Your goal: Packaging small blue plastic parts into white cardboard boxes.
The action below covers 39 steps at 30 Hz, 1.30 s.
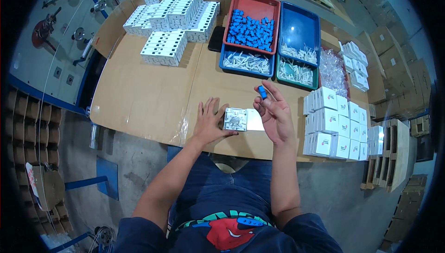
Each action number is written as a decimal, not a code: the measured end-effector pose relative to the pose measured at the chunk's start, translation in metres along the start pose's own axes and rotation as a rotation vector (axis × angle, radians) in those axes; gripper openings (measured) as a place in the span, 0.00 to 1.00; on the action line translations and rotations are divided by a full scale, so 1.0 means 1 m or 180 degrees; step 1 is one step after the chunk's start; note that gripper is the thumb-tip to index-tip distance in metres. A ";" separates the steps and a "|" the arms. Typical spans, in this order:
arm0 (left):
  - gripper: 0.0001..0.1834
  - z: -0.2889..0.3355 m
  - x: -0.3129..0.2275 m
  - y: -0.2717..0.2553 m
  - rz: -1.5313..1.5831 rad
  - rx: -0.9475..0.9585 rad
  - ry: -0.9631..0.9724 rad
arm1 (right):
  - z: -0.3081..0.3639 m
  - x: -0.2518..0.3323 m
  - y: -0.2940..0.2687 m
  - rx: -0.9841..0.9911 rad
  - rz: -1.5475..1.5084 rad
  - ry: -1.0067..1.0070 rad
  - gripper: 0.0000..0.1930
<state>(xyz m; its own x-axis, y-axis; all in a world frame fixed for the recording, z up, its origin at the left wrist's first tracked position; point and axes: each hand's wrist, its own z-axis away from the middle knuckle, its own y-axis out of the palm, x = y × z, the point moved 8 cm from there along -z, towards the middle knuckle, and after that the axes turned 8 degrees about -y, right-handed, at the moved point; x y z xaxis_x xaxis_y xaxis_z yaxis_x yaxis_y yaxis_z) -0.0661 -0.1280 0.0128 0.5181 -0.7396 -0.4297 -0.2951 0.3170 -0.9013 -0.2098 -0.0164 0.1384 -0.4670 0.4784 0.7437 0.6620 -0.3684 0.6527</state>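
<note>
A small square white case (235, 119) lies in front of me, its inside showing grey and white parts. A flat white flap or cover (254, 120) extends from its right side; whether they are joined I cannot tell. My left hand (209, 122) holds the case at its left side, with index finger and thumb around its edges and the other fingers spread. Raised above the flap, my right hand (276, 114) pinches a small blue plastic piece (263, 92) between thumb and fingertips. Similar blue pieces (250, 30) fill part of a red tray (256, 1).
White units (163, 48) stand stacked at the far left near a black phone-like object (216, 38). Blue trays (300, 16) and a green tray (296, 82) hold white slender pieces. Clear plastic bags (333, 72) and stacked white boxes (330, 121) are on the right.
</note>
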 end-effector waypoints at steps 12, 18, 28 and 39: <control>0.58 0.011 0.009 0.002 -0.0087 0.0226 -0.0091 | 0.033 -0.018 -0.007 -0.0342 -0.1503 0.0356 0.24; 0.54 0.005 0.002 0.002 0.0110 -0.0038 0.0121 | 0.025 -0.057 -0.062 -0.0645 0.1343 0.0191 0.20; 0.54 0.003 0.008 -0.007 0.0303 -0.0063 0.0083 | 0.018 -0.098 -0.045 0.0410 0.3775 -0.0388 0.18; 0.52 0.004 0.008 -0.008 0.0368 -0.0028 0.0031 | 0.009 -0.117 -0.035 0.0819 0.4372 -0.0561 0.18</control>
<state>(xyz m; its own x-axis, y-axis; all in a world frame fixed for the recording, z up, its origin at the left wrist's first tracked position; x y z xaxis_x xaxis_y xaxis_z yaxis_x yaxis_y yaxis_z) -0.0568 -0.1341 0.0162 0.4725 -0.7041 -0.5301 -0.3594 0.3953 -0.8453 -0.1728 -0.0520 0.0271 0.6959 -0.0393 0.7171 0.6197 -0.4717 -0.6273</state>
